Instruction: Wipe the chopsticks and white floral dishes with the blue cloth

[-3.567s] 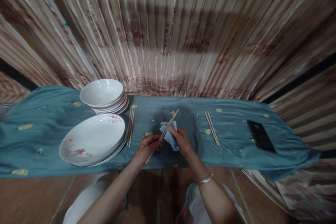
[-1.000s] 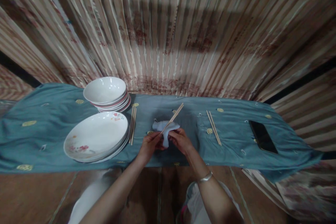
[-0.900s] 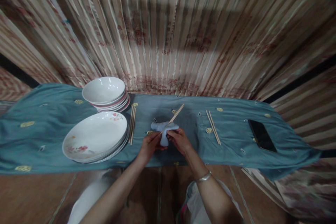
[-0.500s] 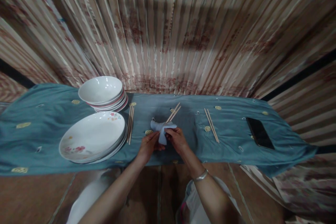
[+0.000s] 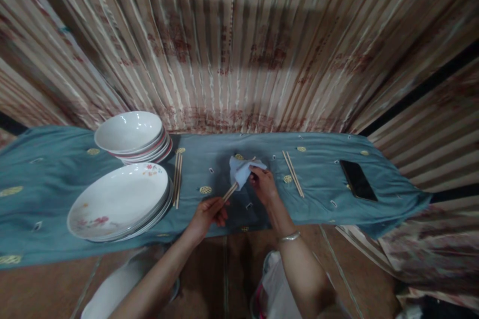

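My left hand (image 5: 210, 213) is closed on the near ends of a pair of wooden chopsticks (image 5: 229, 192), which slant up and away to the right. A pale blue cloth (image 5: 241, 172) is wrapped around their upper part, so only a bit of the far tips shows. My right hand (image 5: 263, 182) pinches the cloth at its right side. To the left, several chopsticks (image 5: 177, 179) lie side by side against the plates. Another pair of chopsticks (image 5: 293, 174) rests on the tablecloth right of my right hand.
On the left of the blue-green tablecloth (image 5: 209, 154) stand a stack of flowered oval plates (image 5: 123, 199) and, behind it, a stack of white bowls (image 5: 130, 132). A black phone (image 5: 358, 180) lies at the right. Pleated curtains (image 5: 232, 50) hang behind the table.
The cloth has moved from around the chopsticks' lower part up toward their far ends, with my right hand. My left hand now grips their near ends. The camera view has shifted slightly.
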Demonstrator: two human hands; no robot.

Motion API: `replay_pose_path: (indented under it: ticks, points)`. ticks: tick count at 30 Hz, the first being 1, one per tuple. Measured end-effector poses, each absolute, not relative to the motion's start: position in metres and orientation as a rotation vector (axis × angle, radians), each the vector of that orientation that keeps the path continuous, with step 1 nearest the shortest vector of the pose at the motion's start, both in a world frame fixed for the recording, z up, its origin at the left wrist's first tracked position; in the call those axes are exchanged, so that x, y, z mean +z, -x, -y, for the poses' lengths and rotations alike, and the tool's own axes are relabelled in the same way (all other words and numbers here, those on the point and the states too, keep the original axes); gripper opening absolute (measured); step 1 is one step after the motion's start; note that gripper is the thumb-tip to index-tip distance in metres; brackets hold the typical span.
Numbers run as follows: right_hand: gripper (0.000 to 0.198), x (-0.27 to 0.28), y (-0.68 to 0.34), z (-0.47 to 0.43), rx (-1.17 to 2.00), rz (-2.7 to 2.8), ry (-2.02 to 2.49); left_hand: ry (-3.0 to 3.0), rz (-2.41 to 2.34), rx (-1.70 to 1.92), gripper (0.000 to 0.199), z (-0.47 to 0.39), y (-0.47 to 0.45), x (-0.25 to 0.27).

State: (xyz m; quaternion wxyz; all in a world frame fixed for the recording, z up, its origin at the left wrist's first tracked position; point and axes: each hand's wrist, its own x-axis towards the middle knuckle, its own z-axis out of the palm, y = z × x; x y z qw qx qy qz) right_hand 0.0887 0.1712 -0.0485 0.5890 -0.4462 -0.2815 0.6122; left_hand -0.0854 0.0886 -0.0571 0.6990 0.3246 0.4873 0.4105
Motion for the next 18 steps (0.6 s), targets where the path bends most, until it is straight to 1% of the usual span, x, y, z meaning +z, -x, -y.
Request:
replay_pose_path:
  ticks: [3, 6, 13, 18]
  points:
    - [0.025, -0.043, -0.091, -0.172, 1.448, 0.523, 0.981, -0.731, -1.082, 0.899, 0.039, -0.087, 0.086, -0.056]
    - [0.027, -0.039, -0.089, -0.169, 1.505, 0.505, 0.974, -0.701, -1.076, 0.903, 0.038, -0.087, 0.087, -0.056]
    - [0.020, -0.047, -0.064, -0.153, 1.630, 0.641, 1.041, -0.668, -1.087, 0.961, 0.038, -0.090, 0.089, -0.055]
    - [0.019, -0.055, -0.039, -0.137, 1.746, 0.722, 1.027, -0.664, -1.085, 1.026, 0.038, -0.092, 0.091, -0.053]
